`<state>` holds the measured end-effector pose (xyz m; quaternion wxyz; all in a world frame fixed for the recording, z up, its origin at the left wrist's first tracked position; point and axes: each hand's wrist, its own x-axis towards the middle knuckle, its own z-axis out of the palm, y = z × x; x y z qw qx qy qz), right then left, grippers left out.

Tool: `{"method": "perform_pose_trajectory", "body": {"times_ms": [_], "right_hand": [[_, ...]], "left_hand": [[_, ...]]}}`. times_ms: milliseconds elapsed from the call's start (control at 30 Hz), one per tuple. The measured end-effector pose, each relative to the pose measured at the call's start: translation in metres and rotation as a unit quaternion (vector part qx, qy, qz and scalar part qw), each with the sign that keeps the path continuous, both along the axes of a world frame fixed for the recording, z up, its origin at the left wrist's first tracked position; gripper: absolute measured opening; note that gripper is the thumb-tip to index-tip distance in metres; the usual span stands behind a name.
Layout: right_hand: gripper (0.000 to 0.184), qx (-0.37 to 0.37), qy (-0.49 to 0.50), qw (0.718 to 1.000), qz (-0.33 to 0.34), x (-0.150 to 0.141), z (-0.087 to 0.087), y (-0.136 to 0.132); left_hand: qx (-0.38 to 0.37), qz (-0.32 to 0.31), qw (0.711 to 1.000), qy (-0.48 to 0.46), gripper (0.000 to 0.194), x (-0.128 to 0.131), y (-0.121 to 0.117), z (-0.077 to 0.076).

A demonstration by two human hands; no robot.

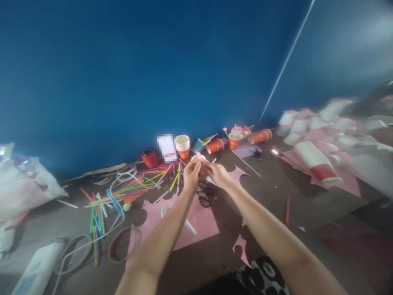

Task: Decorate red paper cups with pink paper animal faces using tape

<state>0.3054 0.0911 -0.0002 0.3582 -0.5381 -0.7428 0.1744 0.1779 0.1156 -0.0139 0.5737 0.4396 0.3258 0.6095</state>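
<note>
Both hands meet above the middle of the table around a small pink paper cutout (200, 157). My left hand (192, 175) pinches it from the left, thumb and fingers closed. My right hand (218, 174) has its fingertips closed at its right edge, partly hiding it. Below the hands, black-handled scissors (204, 200) lie at the edge of a pink sheet (199, 223) with shapes cut from it. Behind them stands a stack of paper cups (183, 147). A red cup (235, 141) farther right has a pink cutout and small pink-tipped stems in it.
Colored sticks (101, 213) and a white cable lie at left, near a power strip (38, 268) and tape rolls (119, 243). Red yarn (150, 158) stands by the blue wall. Pink scraps (242, 249), a box cutter (284, 157) and a large paper cup (319, 164) are at right.
</note>
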Motion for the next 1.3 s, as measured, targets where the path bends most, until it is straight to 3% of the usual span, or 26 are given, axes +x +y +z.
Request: {"method": "perform_pose_trajectory", "body": {"times_ms": [833, 1300], "right_hand": [[0.029, -0.009, 0.052, 0.999, -0.014, -0.005, -0.001, 0.0], [0.029, -0.007, 0.053, 0.998, -0.016, -0.005, 0.002, -0.003]], "left_hand": [[-0.017, 0.009, 1.0, 0.006, 0.025, 0.0, 0.0, 0.002], [0.0, -0.068, 0.998, -0.007, 0.023, -0.012, 0.0, 0.004]]}}
